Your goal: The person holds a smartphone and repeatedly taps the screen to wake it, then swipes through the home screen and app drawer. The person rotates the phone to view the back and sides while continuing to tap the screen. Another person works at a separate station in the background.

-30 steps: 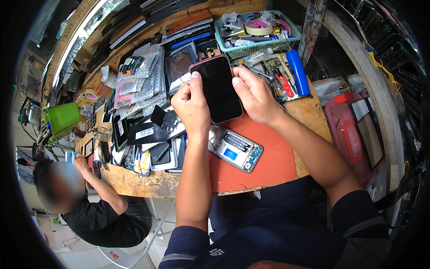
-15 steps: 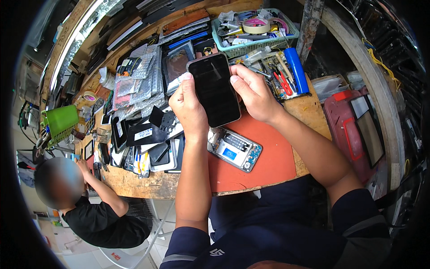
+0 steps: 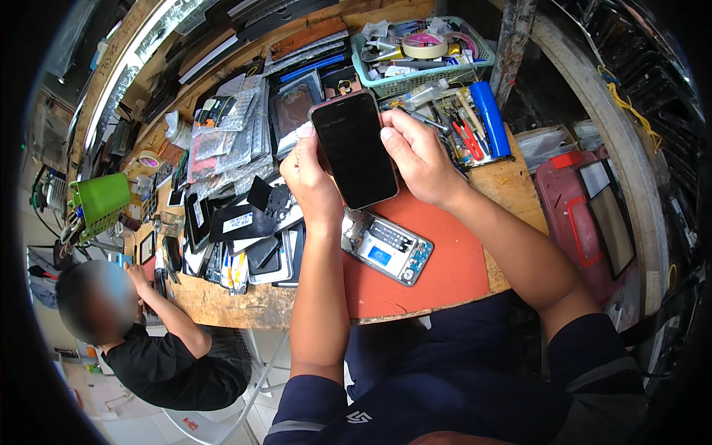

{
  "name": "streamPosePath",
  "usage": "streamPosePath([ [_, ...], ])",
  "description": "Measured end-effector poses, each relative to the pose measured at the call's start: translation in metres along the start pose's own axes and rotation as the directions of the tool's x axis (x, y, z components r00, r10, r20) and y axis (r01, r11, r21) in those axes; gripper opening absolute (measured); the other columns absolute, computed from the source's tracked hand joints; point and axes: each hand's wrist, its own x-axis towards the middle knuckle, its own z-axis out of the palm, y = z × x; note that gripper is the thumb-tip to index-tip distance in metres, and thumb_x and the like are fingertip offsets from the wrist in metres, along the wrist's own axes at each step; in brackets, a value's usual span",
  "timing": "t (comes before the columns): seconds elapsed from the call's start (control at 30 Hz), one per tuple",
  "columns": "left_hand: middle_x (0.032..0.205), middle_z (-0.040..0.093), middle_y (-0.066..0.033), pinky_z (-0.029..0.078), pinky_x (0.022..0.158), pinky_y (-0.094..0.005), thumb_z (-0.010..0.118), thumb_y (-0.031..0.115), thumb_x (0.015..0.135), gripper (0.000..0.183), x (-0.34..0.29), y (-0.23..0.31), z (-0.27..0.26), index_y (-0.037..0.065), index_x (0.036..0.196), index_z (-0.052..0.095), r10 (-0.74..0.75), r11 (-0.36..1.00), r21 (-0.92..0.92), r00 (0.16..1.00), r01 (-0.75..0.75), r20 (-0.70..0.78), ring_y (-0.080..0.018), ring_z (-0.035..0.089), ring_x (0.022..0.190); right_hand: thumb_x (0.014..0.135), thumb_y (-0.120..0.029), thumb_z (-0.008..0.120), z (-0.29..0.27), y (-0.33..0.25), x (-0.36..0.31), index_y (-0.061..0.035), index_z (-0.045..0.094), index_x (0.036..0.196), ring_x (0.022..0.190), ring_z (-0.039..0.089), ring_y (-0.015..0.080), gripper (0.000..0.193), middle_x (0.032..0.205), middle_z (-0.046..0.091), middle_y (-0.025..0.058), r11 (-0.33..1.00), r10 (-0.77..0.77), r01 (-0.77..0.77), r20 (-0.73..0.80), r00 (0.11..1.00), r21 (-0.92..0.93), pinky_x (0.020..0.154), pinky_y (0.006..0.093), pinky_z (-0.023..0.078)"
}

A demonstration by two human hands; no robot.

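Note:
A smartphone [image 3: 357,152] with a dark screen and a clear-looking rim is held up over the bench between my two hands. My left hand [image 3: 310,178] is closed on its left edge, thumb towards the top. On the opposite edge my right hand [image 3: 424,156] grips it, thumb at the front and fingers partly behind. Below the phone, an opened phone [image 3: 387,247] lies on a red-orange mat [image 3: 437,278], its battery and blue circuit board exposed. The held phone's back is hidden.
Left of the mat are piled phone parts [image 3: 245,222] and bubble-wrapped packets [image 3: 230,133]. A green basket [image 3: 423,67] of tapes and tubes stands behind, near tools and a blue cylinder [image 3: 489,119]. A co-worker [image 3: 170,356] sits at the left; a red case [image 3: 575,215] is at the right.
The held phone has tilted slightly, and the bright reflection on its screen has faded. Both hands keep their hold with hardly any shift.

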Motion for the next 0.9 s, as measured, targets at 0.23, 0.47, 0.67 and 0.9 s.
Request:
streamPosePath([
  [0.23, 0.089, 0.066, -0.0009, 0.044, 0.075, -0.0238, 0.051, 0.016, 0.107, 0.032, 0.002, -0.01, -0.001, -0.006, 0.095, 0.07, 0.054, 0.998, -0.028, 0.997, -0.052, 0.054, -0.0062, 0.054, 0.081, 0.105, -0.015, 0.051, 0.0, -0.005, 0.002, 0.0029, 0.056, 0.106, 0.07, 0.048, 0.0142, 0.019, 0.076, 0.052, 0.0077, 0.998, 0.034, -0.033, -0.007, 0.999, 0.062, 0.065, 0.0345, 0.043],
  [0.47, 0.092, 0.069, -0.0029, 0.045, 0.079, -0.0253, 0.051, 0.016, 0.107, 0.032, 0.002, -0.013, 0.001, -0.008, 0.1, 0.071, 0.087, 0.996, -0.031, 0.995, -0.085, 0.04, -0.0079, 0.056, 0.085, 0.104, -0.016, 0.052, -0.002, -0.003, 0.002, 0.0026, 0.057, 0.105, 0.069, 0.047, 0.0125, 0.019, 0.075, 0.051, 0.0069, 0.996, 0.057, -0.058, 0.007, 0.998, 0.068, 0.064, 0.0336, 0.042],
  [0.67, 0.095, 0.072, -0.0063, 0.05, 0.077, -0.0253, 0.053, 0.021, 0.107, 0.031, 0.002, -0.01, 0.001, -0.004, 0.1, 0.071, 0.034, 0.999, -0.042, 0.999, -0.033, 0.031, -0.0108, 0.064, 0.083, 0.101, -0.014, 0.055, -0.005, -0.01, 0.0, 0.0036, 0.056, 0.111, 0.067, 0.046, 0.0115, 0.021, 0.074, 0.051, 0.0048, 0.981, 0.111, -0.121, 0.075, 0.991, 0.149, 0.061, 0.033, 0.04],
  [0.9, 0.093, 0.072, -0.0064, 0.053, 0.074, -0.0251, 0.054, 0.025, 0.106, 0.03, 0.002, -0.007, 0.0, 0.0, 0.099, 0.069, -0.06, 0.991, -0.116, 0.998, 0.061, 0.014, -0.0116, 0.067, 0.079, 0.081, 0.002, 0.06, -0.002, -0.018, -0.004, 0.0016, 0.046, 0.13, 0.071, 0.055, 0.01, 0.051, 0.082, 0.063, 0.005, 0.978, 0.078, -0.11, 0.177, 0.981, 0.178, 0.061, 0.0289, 0.045],
])
